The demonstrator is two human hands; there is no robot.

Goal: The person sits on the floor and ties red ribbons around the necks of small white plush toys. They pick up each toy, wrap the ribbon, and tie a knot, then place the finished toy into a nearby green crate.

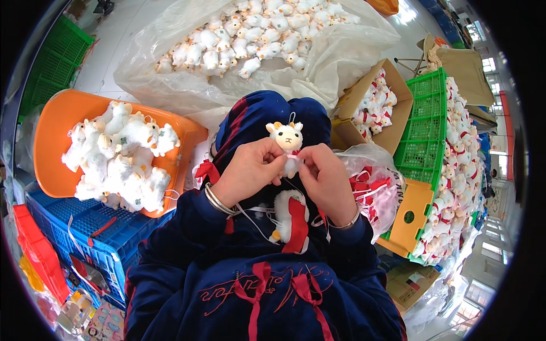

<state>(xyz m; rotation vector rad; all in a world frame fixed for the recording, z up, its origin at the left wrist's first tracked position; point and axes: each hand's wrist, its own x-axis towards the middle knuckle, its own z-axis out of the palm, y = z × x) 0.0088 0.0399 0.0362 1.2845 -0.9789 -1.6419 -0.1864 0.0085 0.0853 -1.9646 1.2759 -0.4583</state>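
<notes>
A small white plush goat with yellowish horns and a hanging loop on top sits upright on my lap, facing up. Both hands meet at its neck, where a thin pinkish-red ribbon shows. My left hand is closed in a pinch on the left of the neck. From the other side my right hand pinches the ribbon between thumb and fingers. The fingers hide most of the toy's body. Below them on my lap lies a second white plush toy with a red cloth piece along it.
To the left, an orange tub of white plush goats rests on a blue crate. A plastic sheet ahead carries many more. At right are a cardboard box, a bag of red ribbons and a green crate.
</notes>
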